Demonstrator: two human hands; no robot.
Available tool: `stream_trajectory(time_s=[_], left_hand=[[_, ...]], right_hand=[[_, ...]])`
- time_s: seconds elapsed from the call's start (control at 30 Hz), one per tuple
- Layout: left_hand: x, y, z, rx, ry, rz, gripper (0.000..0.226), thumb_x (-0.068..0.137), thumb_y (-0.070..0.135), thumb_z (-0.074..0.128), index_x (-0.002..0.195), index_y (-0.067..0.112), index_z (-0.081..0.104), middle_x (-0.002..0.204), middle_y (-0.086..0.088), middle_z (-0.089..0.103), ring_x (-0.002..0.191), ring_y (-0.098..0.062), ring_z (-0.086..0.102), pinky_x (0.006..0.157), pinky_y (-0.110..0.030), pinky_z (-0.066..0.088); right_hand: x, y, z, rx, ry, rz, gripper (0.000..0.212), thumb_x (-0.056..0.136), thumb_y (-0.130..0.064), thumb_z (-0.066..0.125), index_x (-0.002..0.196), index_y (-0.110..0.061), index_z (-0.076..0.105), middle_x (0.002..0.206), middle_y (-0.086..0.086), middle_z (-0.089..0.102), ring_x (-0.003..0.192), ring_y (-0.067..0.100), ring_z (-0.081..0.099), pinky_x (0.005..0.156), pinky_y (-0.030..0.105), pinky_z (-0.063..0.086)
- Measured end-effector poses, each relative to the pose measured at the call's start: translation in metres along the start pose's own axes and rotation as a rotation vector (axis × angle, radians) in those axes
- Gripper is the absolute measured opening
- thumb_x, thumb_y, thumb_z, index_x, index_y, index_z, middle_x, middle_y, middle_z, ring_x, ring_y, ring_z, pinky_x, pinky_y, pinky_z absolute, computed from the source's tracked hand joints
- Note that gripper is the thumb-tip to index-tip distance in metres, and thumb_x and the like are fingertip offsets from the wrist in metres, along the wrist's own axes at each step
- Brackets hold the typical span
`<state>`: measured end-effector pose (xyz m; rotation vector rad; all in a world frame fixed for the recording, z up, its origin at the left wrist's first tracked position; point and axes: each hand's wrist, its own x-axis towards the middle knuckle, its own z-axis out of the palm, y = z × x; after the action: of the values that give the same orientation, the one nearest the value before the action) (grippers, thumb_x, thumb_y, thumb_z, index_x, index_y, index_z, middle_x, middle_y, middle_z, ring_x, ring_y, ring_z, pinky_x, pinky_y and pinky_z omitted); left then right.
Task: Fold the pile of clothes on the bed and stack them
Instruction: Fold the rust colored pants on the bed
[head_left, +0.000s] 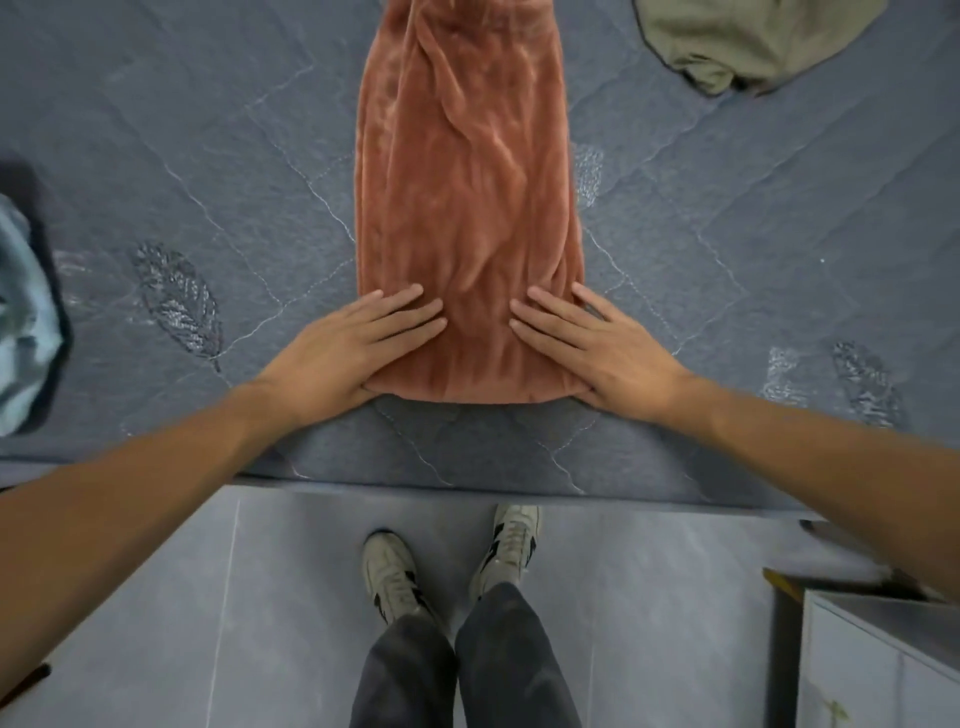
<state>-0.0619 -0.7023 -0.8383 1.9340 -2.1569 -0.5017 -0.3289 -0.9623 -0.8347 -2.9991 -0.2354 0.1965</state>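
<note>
Head view shows your left hand (343, 348) and right hand (597, 343) pressing flat, fingers straight, on the rust garment (467, 208); fold it next.

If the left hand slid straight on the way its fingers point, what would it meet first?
Probably the right hand. The left hand lies flat on the rust velvet garment, fingers pointing across it toward the right hand's fingertips, with only cloth between.

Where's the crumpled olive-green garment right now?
The crumpled olive-green garment lies on the grey quilted bed at top right, beyond and right of the rust velvet garment.
</note>
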Motion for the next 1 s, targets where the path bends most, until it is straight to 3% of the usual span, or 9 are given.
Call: stream_trajectory(time_s=[0.1, 0.17, 0.27, 0.4, 0.5, 0.63, 0.7, 0.83, 1.0], left_hand=[[-0.004, 0.005, -0.01, -0.11, 0.039, -0.033, 0.086, 0.087, 0.008, 0.08, 0.161, 0.011, 0.036, 0.168, -0.001, 0.034, 0.159, -0.024, 0.024, 0.126, -0.052, 0.029], [-0.009, 0.012, -0.019, -0.219, 0.097, -0.081, 0.074, 0.092, 0.009, 0.076, 0.158, 0.01, 0.042, 0.164, -0.001, 0.04, 0.156, -0.024, 0.032, 0.125, -0.051, 0.032], [-0.012, 0.02, -0.04, -0.361, 0.23, -0.176, 0.06, 0.093, 0.005, 0.073, 0.15, 0.009, 0.055, 0.155, 0.0, 0.053, 0.148, -0.018, 0.046, 0.124, -0.038, 0.036], [-0.002, 0.019, -0.073, -0.401, 0.399, -0.334, 0.061, 0.08, -0.015, 0.079, 0.132, 0.014, 0.069, 0.122, 0.001, 0.072, 0.112, -0.019, 0.07, 0.1, -0.026, 0.05], [0.013, 0.008, -0.096, -0.39, 0.484, -0.391, 0.051, 0.082, -0.013, 0.077, 0.123, 0.016, 0.069, 0.106, 0.003, 0.068, 0.098, -0.012, 0.065, 0.089, -0.023, 0.048], [0.043, -0.016, -0.117, -0.331, 0.558, -0.425, 0.045, 0.088, -0.005, 0.074, 0.127, 0.016, 0.065, 0.106, 0.013, 0.062, 0.101, 0.001, 0.059, 0.092, -0.014, 0.042], [0.062, -0.032, -0.124, -0.298, 0.569, -0.453, 0.046, 0.089, -0.002, 0.073, 0.128, 0.019, 0.063, 0.106, 0.016, 0.059, 0.097, 0.0, 0.057, 0.092, -0.018, 0.044], [0.11, -0.065, -0.137, -0.222, 0.629, -0.537, 0.034, 0.091, 0.018, 0.07, 0.124, 0.022, 0.062, 0.113, 0.001, 0.065, 0.1, -0.029, 0.061, 0.088, -0.047, 0.052], [0.186, -0.118, -0.163, -0.26, 0.732, -0.67, 0.03, 0.085, 0.023, 0.074, 0.114, 0.022, 0.066, 0.111, -0.002, 0.071, 0.105, -0.028, 0.064, 0.091, -0.041, 0.05]], right_hand=[[0.0, 0.004, -0.016, 0.123, -0.05, -0.022, 0.065, 0.102, -0.025, 0.044, 0.164, -0.011, 0.027, 0.173, 0.002, 0.02, 0.161, 0.022, 0.01, 0.13, 0.051, 0.015], [-0.001, 0.005, -0.033, 0.267, -0.035, 0.02, 0.062, 0.099, -0.015, 0.046, 0.16, -0.009, 0.037, 0.169, 0.003, 0.031, 0.16, 0.021, 0.018, 0.129, 0.051, 0.02], [-0.003, 0.006, -0.059, 0.386, 0.082, 0.133, 0.059, 0.092, 0.0, 0.057, 0.151, -0.007, 0.052, 0.16, 0.004, 0.047, 0.153, 0.021, 0.036, 0.124, 0.048, 0.033], [0.008, 0.012, -0.092, 0.4, 0.237, 0.265, 0.058, 0.084, -0.001, 0.062, 0.141, -0.01, 0.062, 0.139, 0.003, 0.066, 0.13, 0.024, 0.062, 0.104, 0.045, 0.051], [0.026, 0.024, -0.111, 0.427, 0.328, 0.321, 0.056, 0.082, -0.001, 0.063, 0.136, -0.012, 0.063, 0.127, 0.0, 0.067, 0.114, 0.023, 0.066, 0.09, 0.042, 0.054], [0.052, 0.049, -0.125, 0.473, 0.439, 0.44, 0.051, 0.084, -0.005, 0.064, 0.134, -0.014, 0.063, 0.11, 0.0, 0.064, 0.099, 0.025, 0.065, 0.078, 0.045, 0.054], [0.065, 0.062, -0.127, 0.515, 0.499, 0.501, 0.044, 0.087, -0.009, 0.066, 0.131, -0.017, 0.063, 0.111, -0.002, 0.065, 0.1, 0.024, 0.065, 0.079, 0.046, 0.054], [0.101, 0.091, -0.132, 0.582, 0.633, 0.579, 0.032, 0.093, -0.021, 0.069, 0.124, -0.026, 0.062, 0.114, -0.013, 0.066, 0.103, 0.013, 0.065, 0.082, 0.043, 0.054], [0.157, 0.143, -0.132, 0.6, 0.721, 0.877, 0.04, 0.091, -0.035, 0.074, 0.129, -0.027, 0.061, 0.112, -0.004, 0.071, 0.102, 0.015, 0.065, 0.089, 0.045, 0.054]])
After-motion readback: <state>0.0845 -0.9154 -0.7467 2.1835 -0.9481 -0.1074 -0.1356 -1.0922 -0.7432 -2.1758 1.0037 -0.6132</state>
